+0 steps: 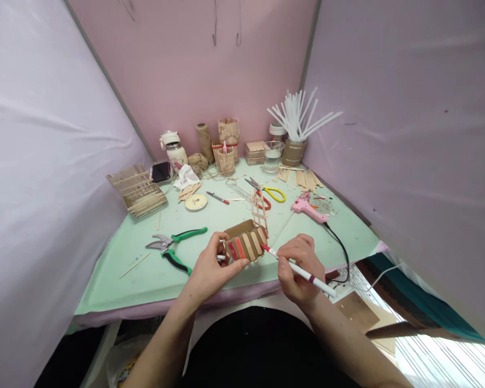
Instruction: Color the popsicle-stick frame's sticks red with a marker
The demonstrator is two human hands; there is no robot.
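My left hand [213,265] is closed around a small cardboard box [248,242] with craft sticks fixed across its near face. Two sticks at the left end are red and pink, the middle ones are bare wood, and red shows on the right one. A white piece [221,258], perhaps a pen cap, pokes out by the left fingers. My right hand [301,269] grips a white marker [314,280], its red tip at the right end of the box. A little stick ladder [259,213] rises behind the box's right end.
Green-handled pruning shears [172,248] lie left of the box. Scissors [267,191] and a pink glue gun [309,207] with a black cord lie to the right. A slatted stick structure [139,191] stands far left; a cup of water [273,156] stands at the back.
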